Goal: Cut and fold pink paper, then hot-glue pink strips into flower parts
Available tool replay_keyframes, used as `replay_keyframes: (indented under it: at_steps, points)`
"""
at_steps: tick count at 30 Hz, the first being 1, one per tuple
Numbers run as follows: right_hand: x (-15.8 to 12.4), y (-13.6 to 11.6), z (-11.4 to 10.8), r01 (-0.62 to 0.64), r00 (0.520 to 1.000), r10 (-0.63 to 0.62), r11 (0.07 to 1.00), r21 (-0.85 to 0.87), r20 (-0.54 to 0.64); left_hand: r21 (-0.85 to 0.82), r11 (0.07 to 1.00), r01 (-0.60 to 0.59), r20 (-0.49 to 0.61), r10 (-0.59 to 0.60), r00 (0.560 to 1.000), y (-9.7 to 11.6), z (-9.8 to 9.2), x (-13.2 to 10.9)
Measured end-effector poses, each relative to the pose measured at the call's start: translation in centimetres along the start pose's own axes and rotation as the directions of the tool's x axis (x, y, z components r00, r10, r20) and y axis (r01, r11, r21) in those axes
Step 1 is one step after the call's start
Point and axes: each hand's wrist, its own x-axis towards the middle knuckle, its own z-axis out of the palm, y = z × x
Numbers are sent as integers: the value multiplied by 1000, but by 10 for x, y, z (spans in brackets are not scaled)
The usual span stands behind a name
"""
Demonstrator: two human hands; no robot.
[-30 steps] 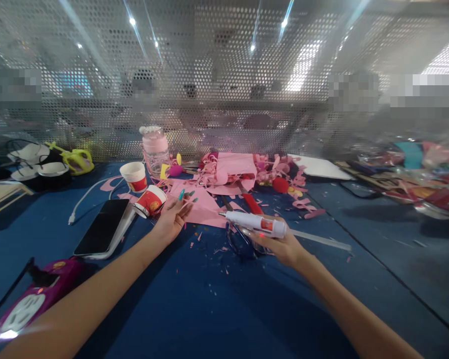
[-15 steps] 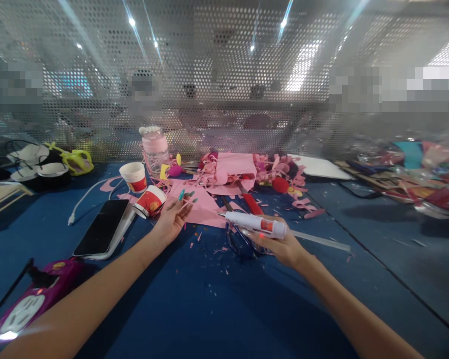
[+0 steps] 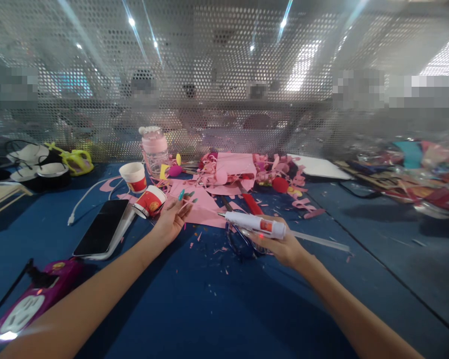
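My right hand [image 3: 284, 244] is wrapped round a white glue gun [image 3: 252, 223] with its metal nozzle pointing left. A translucent glue stick [image 3: 322, 242] sticks out behind it, and a small red light glows near my fingers. My left hand [image 3: 174, 219], with teal nails, pinches a thin pink paper strip [image 3: 186, 204] above a pink paper sheet [image 3: 205, 207]. Below the glue gun lie blue-handled scissors [image 3: 239, 242], partly hidden by my right hand. Just behind it is a red-handled tool [image 3: 252, 203].
Two paper cups, one upright [image 3: 132, 177], one tipped [image 3: 149, 202], stand left of my left hand. Nearby are a phone [image 3: 102, 227], a purple power strip [image 3: 37, 299] and a pink-lidded bottle [image 3: 155, 149]. Pink paper cuttings [image 3: 232, 169] are heaped before the perforated metal screen [image 3: 224, 119].
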Motion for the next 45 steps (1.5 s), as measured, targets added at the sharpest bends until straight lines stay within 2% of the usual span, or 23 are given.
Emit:
replay_keyframes:
  at_steps: [3,14,19,23,26,29,34,38,45]
  points:
    - [-1,5,0,-18,999,18,1000,-1,-42,1,1000,3,1,-3,1000,0,0,0]
    - [0,1,-1,-22,1000,23,1000,-22,16,-3,1000,1,15,-1,1000,0,0,-1]
    - [-1,4,-1,4,998,-9,997,-72,-63,-3,1000,6,7,-6,1000,1,1,-1]
    - [0,3,0,21,999,-24,994,-104,-24,-6,1000,8,11,-8,1000,1,1,-1]
    - [0,0,0,9,999,-11,997,-82,-30,-11,1000,11,16,-11,1000,1,1,-1]
    - [1,-3,0,1,1000,-1,998,-60,14,-10,1000,9,15,-9,1000,0,0,-1]
    - [1,-4,-1,28,999,-31,993,-115,-28,-3,1000,-3,18,3,1000,0,-1,0]
    - [1,-2,-1,18,1000,-18,996,-85,2,-8,1000,0,21,0,1000,0,-1,0]
    - [3,-5,-2,76,997,-76,993,-93,6,-20,1000,0,16,0,1000,0,0,0]
